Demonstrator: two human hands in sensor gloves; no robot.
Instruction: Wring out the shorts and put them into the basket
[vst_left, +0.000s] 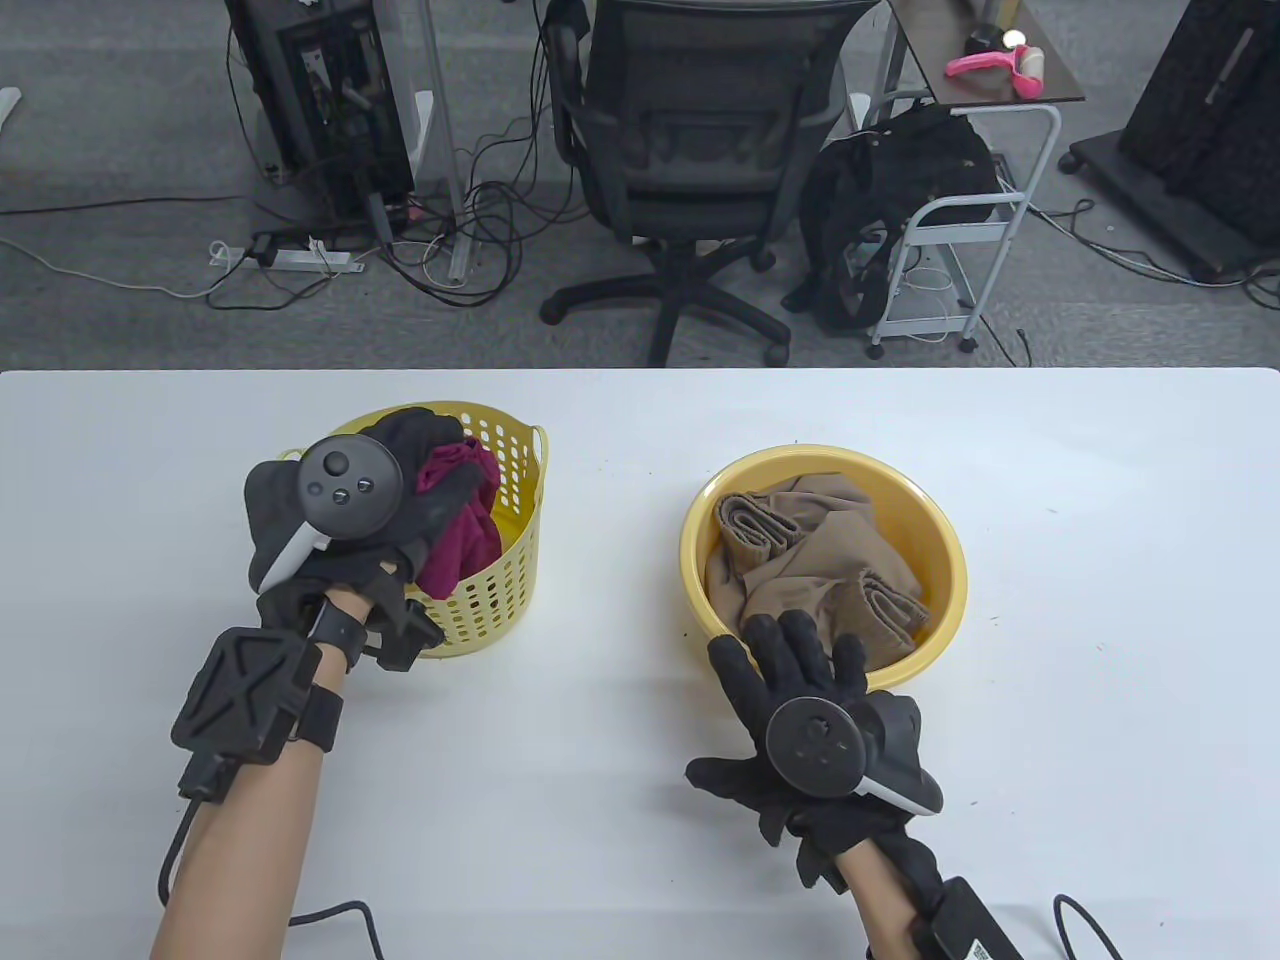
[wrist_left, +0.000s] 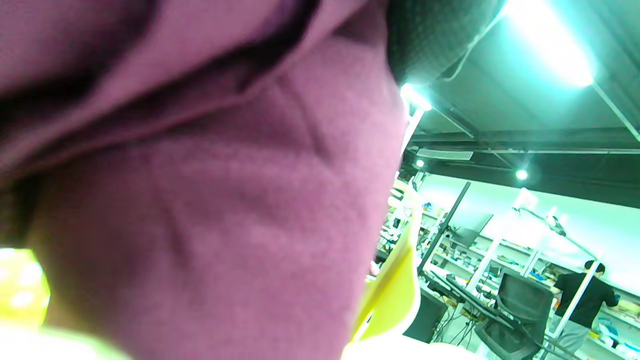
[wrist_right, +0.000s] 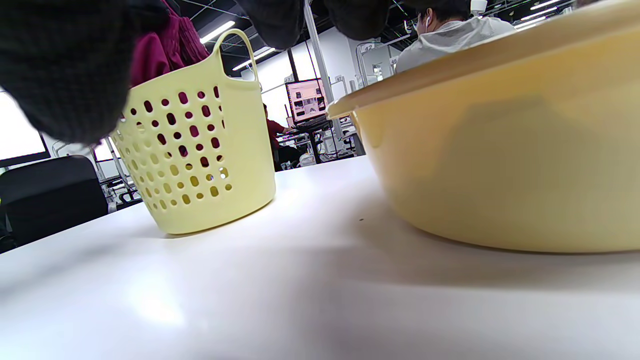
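A: Left hand (vst_left: 345, 530) is over the basket (vst_left: 505, 585), fingers curled round the maroon shorts (vst_left: 462, 525), which hang inside it. Looks like the drop is nearly done, though not let go.

B: And the right hand (vst_left: 805, 690)?

A: Flat, fingers spread, holding nothing, at the near rim of the bowl (vst_left: 700, 520). Tan cloth (vst_left: 815, 560) is in there, so more wringing may remain.

B: Room to move?

A: Bare table (vst_left: 620, 450) between basket and bowl; the near edge is out of view below the forearms.

Bare table (vst_left: 620, 500) between basket (vst_left: 510, 580) and basin (vst_left: 950, 570)
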